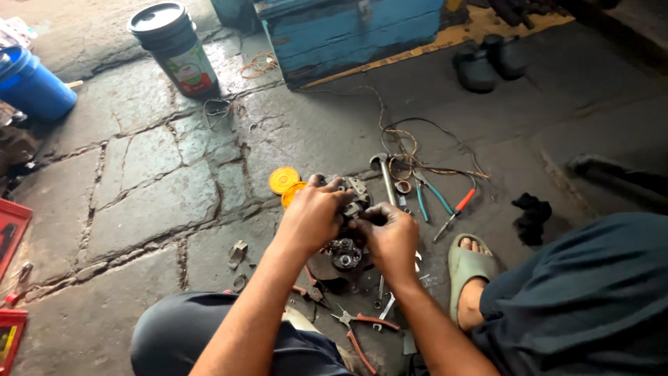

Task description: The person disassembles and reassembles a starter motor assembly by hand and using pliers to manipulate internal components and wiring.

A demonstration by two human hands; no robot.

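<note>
A greasy metal gear assembly [346,252] sits on the stone floor between my knees, with small gears showing on its lower part. My left hand [314,212] wraps over the upper left of the assembly. My right hand [391,235] grips its right side, fingers curled on a small metal part. Just beyond my hands lie two yellow round caps [284,180]. A hammer [385,175] lies to the upper right of the assembly.
Blue-handled pliers [430,196] and a red-handled screwdriver [454,210] lie right of the hammer beside tangled wire [417,150]. Red-handled pliers [362,331] rest near my legs. A lidded bucket [175,47], blue barrel [31,85], blue box [351,31] and dark sandals [490,63] stand farther off.
</note>
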